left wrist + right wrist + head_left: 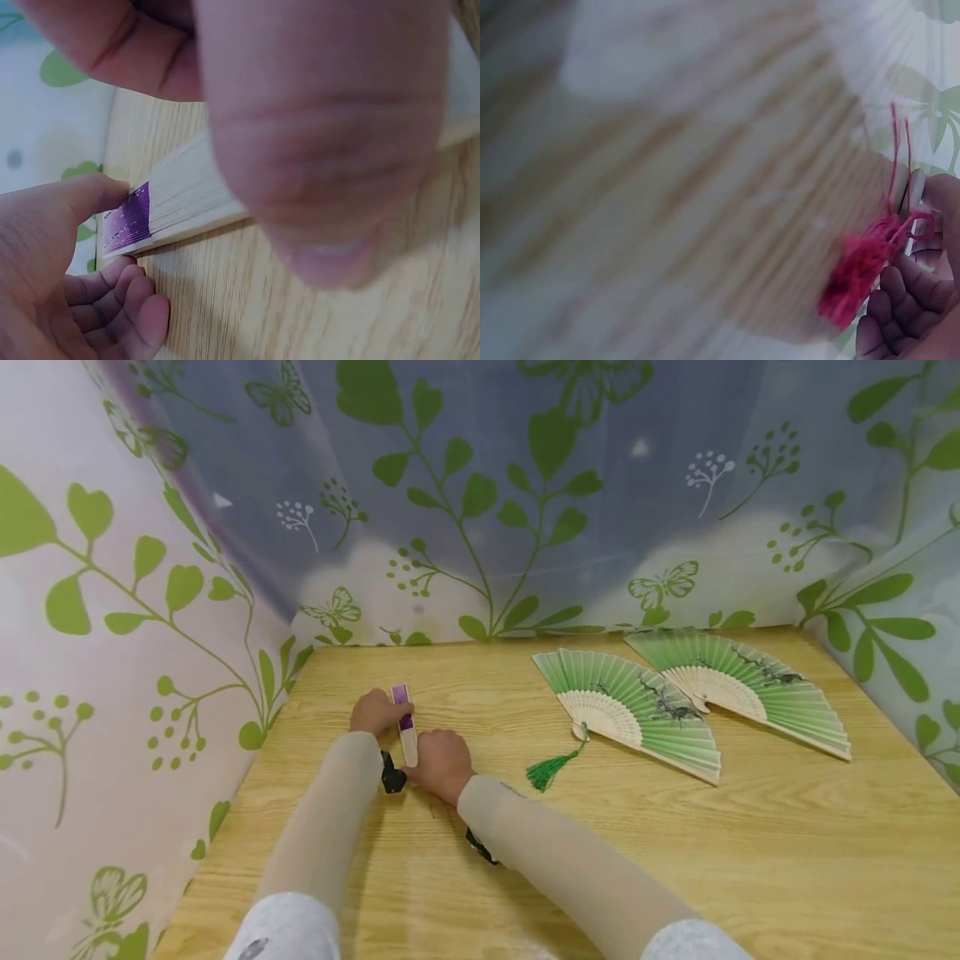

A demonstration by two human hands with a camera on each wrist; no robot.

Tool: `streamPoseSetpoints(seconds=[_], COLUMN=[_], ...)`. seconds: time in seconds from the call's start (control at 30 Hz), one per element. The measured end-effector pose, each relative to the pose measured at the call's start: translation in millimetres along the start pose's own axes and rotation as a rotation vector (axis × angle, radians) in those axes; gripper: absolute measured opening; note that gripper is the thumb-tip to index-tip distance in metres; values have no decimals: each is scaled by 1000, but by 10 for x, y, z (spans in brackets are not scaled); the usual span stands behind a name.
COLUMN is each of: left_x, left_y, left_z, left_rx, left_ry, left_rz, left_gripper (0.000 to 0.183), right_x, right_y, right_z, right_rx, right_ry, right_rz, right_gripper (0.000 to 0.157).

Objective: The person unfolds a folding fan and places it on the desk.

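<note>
A closed folding fan (408, 745) with pale ribs and a purple part stands between my two hands over the wooden table. My left hand (378, 712) pinches it at the purple end; in the left wrist view the thumb lies on the purple pleats (129, 223). Its other end is gripped by my right hand (444, 764), whose fingers cover that end in the head view. In the right wrist view a pink tassel (855, 274) hangs beside the curled right fingers (919, 300). A large blurred finger (322, 135) hides part of the fan in the left wrist view.
Two green fans lie spread on the right of the table, the nearer one (637, 706) overlapping the farther one (742, 685). A green tassel (551, 770) trails from the nearer fan. Leaf-patterned curtains (480, 527) enclose the wooden table (750, 860) at the back and sides.
</note>
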State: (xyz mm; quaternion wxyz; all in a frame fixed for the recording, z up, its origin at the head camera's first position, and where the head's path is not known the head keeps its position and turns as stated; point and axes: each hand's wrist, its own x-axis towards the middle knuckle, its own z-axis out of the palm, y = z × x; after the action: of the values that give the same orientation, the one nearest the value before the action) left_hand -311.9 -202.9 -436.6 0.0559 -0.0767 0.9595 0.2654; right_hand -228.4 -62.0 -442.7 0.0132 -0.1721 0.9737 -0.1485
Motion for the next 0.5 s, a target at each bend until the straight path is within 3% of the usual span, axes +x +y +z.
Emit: streamPoseSetpoints(seconds=[0.23,0.5], left_x=[-25,-25], left_y=[-20,9], left_z=[33,43], left_rx=[65,44], left_ry=[23,72], left_rz=[-5,-3], left_gripper=[44,34], right_x=[-18,-24], right_y=[-13,-19], right_z=[34,51], right_rx=[35,59], right_ry=[-35,12], right_rz=[12,38], right_gripper=[40,37])
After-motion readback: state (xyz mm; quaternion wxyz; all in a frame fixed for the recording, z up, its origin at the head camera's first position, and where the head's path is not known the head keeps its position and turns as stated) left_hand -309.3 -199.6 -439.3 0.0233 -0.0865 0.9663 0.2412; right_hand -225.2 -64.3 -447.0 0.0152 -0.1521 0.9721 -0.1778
